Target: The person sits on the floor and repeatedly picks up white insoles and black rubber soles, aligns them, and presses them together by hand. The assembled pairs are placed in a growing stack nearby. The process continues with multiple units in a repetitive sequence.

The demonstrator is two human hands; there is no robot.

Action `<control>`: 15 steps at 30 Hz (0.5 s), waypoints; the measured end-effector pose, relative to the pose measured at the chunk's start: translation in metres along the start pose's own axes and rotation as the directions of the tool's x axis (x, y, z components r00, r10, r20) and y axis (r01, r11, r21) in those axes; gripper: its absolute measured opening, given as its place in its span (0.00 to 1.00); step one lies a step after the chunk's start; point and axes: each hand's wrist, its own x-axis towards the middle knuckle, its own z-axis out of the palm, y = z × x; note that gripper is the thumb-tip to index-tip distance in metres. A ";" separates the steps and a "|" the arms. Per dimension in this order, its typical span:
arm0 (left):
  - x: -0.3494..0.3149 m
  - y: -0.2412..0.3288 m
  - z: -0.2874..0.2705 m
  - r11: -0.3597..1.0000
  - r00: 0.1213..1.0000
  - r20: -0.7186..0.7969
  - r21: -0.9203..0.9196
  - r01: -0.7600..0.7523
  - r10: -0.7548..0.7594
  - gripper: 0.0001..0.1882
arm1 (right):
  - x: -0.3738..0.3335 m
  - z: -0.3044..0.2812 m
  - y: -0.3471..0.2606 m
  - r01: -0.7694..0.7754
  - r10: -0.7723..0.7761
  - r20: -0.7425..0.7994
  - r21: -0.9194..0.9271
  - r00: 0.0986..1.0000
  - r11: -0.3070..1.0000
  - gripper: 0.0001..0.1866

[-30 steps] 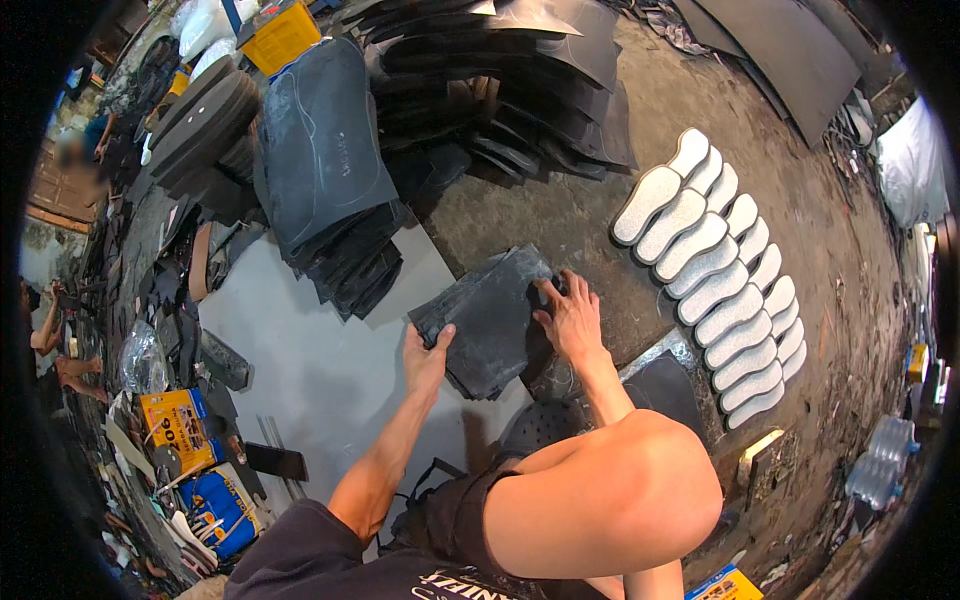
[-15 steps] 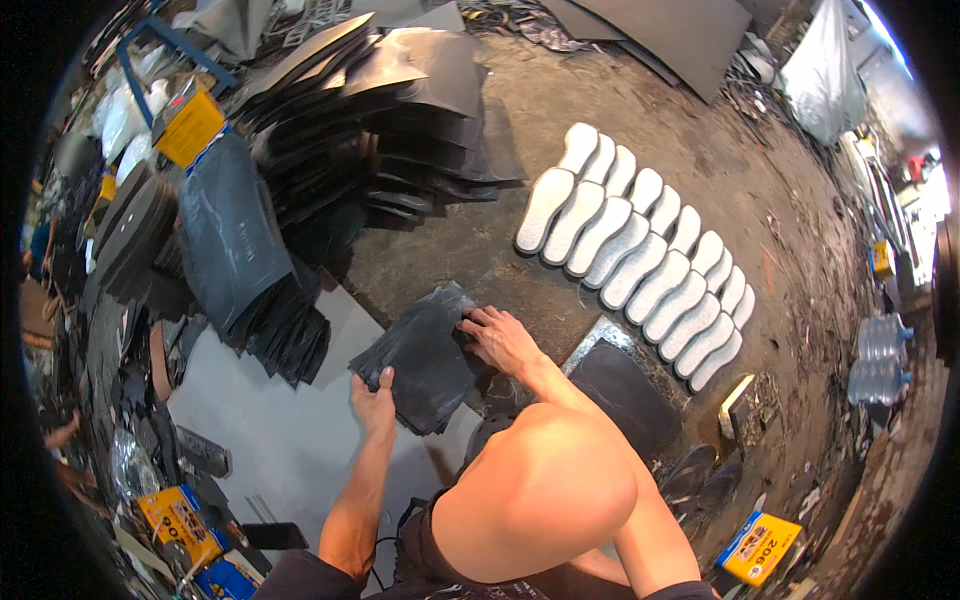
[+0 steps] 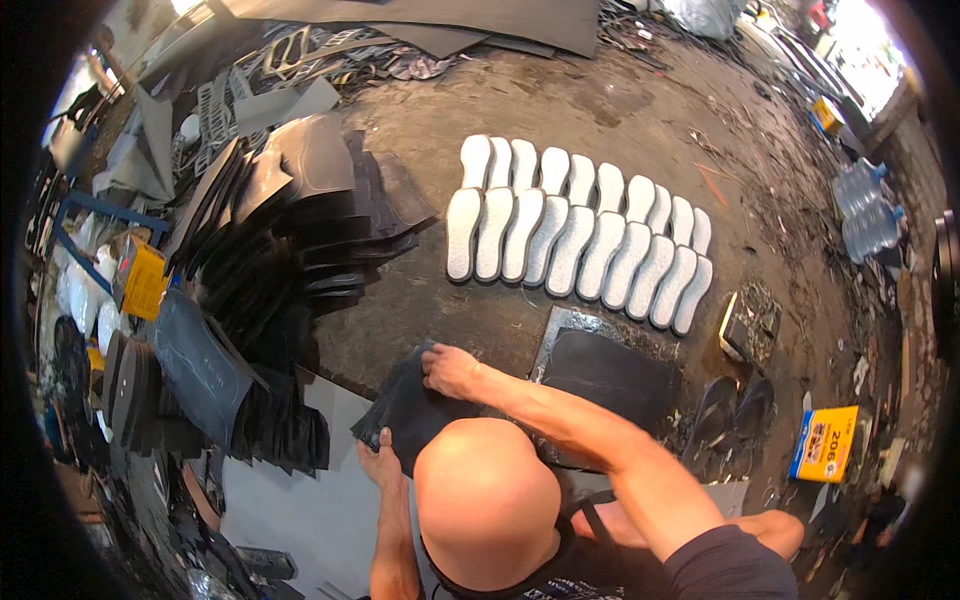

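A small stack of thin black rubber-like sheets is in front of me, partly hidden behind my bent knee. My left hand grips the near left corner of the stack, its thumb resting on top. At the far edge, my right hand has its fingers curled closed over the sheets. To the right, another black sheet lies on a metal plate, beneath my right forearm.
Two rows of white-topped shoe soles lie ahead. Tall piles of dark sheets stand at the left, above a pale board. Flip-flops, a yellow box and clear water bottles are at the right.
The view has swung, so the soles and piles appear further left. My right hand has gone from spread fingers on the stack's right side to curled fingers at its far edge.
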 end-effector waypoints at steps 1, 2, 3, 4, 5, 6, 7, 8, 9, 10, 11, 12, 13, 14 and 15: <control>0.002 -0.009 0.004 1.000 1.000 0.004 0.025 0.018 -0.018 0.34 | -0.014 0.007 -0.008 0.021 -0.021 0.001 -0.050 1.000 0.999 0.16; 0.008 -0.014 0.003 0.999 0.999 -0.017 0.044 0.031 -0.031 0.36 | -0.021 0.002 -0.017 0.063 -0.064 -0.005 -0.108 0.998 0.992 0.14; 0.014 -0.018 0.003 0.997 0.998 -0.039 0.062 0.045 -0.043 0.39 | -0.043 0.002 -0.033 0.014 -0.019 -0.111 -0.047 0.994 0.999 0.09; 0.017 -0.021 0.001 0.995 0.996 -0.068 0.080 0.068 -0.062 0.42 | -0.057 -0.014 -0.045 0.055 -0.049 -0.044 0.146 0.998 0.988 0.10; 0.008 -0.015 0.000 0.999 0.999 0.025 -0.014 0.034 -0.034 0.49 | -0.078 -0.011 -0.051 0.087 -0.078 -0.091 0.101 0.993 0.991 0.10; 0.008 -0.021 0.009 0.996 0.998 -0.046 0.084 0.044 -0.040 0.47 | -0.099 -0.008 -0.057 0.119 -0.111 -0.136 0.053 0.985 0.991 0.10; 0.005 -0.023 0.000 0.993 0.997 -0.070 0.108 0.050 -0.042 0.46 | -0.120 -0.040 -0.064 0.154 -0.141 -0.110 0.120 0.984 0.981 0.09; 0.002 -0.020 -0.004 0.991 0.995 -0.092 0.126 0.052 -0.040 0.46 | -0.142 -0.075 -0.073 0.186 -0.173 -0.087 0.182 0.981 0.965 0.10; -0.003 -0.020 0.002 0.989 0.995 -0.087 0.139 0.058 -0.046 0.45 | -0.163 -0.072 -0.084 0.140 -0.105 -0.140 0.270 0.985 0.953 0.10; -0.004 -0.018 0.003 0.987 0.995 -0.085 0.149 0.058 -0.046 0.45 | -0.179 -0.070 -0.094 0.112 -0.044 -0.195 0.353 0.980 0.929 0.10; -0.008 -0.018 0.001 0.986 0.995 -0.088 0.157 0.058 -0.044 0.44 | -0.198 -0.080 -0.095 0.062 0.044 -0.209 0.475 0.977 0.878 0.11; -0.009 -0.018 0.002 0.984 0.995 -0.089 0.169 0.054 -0.039 0.44 | -0.218 -0.093 -0.093 0.018 0.132 -0.210 0.590 0.969 0.807 0.11; -0.013 -0.021 0.006 0.982 0.996 -0.079 0.178 0.059 -0.045 0.43 | -0.237 -0.102 -0.090 -0.025 0.154 -0.153 0.627 0.976 0.779 0.12; -0.015 -0.023 0.007 0.981 0.996 -0.079 0.186 0.060 -0.046 0.43 | -0.257 -0.113 -0.084 -0.065 0.169 -0.096 0.658 0.981 0.751 0.12; -0.015 -0.024 0.000 0.976 0.994 -0.101 0.207 0.063 -0.043 0.43 | -0.277 -0.138 -0.075 -0.162 0.240 0.022 0.797 0.971 0.582 0.15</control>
